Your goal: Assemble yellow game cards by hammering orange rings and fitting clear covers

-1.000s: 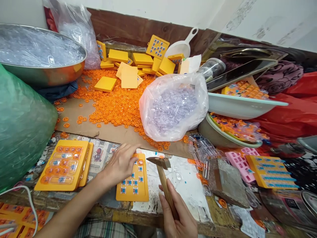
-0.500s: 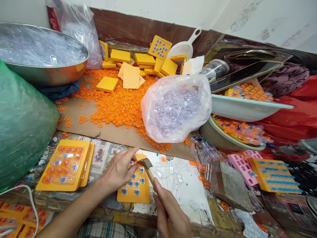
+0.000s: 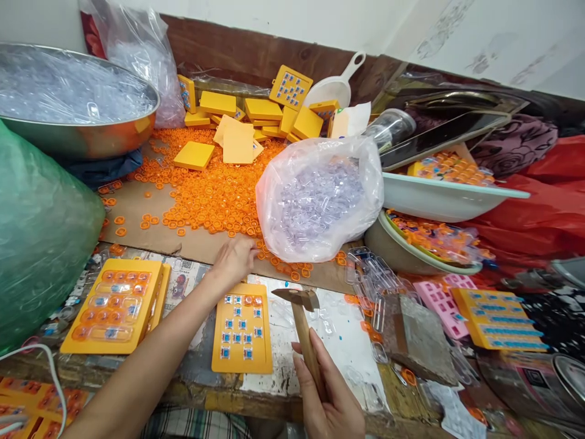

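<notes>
The left hand has gone forward from the yellow tray and is now reaching, fingers curled, into the orange rings; the right hand is gripping the hammer, lifted beside the tray. Both are working over a cluttered, paint-stained wooden bench against a white wall; no writing is readable.

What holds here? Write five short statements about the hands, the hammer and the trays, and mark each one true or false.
1. The right hand holds a hammer by its wooden handle. True.
2. The left hand rests flat on the yellow tray. False: it reaches past the tray to the orange rings on the cardboard.
3. The hammer head presses on the tray. False: it is off the tray's right edge.
4. A clear bag of see-through pieces sits behind the tray. True.
5. A metal bowl stands at the far left. True.
</notes>
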`<state>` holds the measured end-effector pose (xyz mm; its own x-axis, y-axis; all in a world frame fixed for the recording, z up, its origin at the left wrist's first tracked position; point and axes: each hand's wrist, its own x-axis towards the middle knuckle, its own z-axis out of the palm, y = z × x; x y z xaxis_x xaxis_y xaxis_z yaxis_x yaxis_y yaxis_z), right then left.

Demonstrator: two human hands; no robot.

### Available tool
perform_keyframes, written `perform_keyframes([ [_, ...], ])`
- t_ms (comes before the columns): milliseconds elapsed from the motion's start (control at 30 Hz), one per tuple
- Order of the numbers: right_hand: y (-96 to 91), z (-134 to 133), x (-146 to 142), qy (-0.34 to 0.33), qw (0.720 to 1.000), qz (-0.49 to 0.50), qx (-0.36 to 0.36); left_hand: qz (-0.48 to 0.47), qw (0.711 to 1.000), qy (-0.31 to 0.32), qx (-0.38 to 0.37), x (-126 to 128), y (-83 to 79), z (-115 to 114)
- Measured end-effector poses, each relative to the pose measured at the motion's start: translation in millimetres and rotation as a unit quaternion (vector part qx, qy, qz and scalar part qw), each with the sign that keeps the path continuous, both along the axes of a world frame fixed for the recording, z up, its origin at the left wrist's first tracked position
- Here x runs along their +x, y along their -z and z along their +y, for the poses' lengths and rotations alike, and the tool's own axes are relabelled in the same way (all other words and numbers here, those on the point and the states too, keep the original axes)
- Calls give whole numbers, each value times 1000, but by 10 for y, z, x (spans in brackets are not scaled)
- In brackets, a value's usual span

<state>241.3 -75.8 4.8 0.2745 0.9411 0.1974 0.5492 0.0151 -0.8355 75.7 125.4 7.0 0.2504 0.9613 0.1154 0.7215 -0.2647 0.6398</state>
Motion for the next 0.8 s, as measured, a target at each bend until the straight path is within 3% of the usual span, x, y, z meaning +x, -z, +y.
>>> perform_keyframes([
  [267, 36, 36, -31, -8, 1000, 29, 5, -3, 999, -40, 4, -28, 91, 8],
  [433, 37, 52, -92, -26, 999, 37, 6, -29, 999, -7, 12, -76, 75, -8],
  [633, 34, 16, -91, -66, 996, -22, 63, -69, 997, 28, 25, -250, -111, -535],
  [800, 12, 42, -121, -95, 989, -74, 89, -74, 994, 75, 26, -445, -120, -908],
])
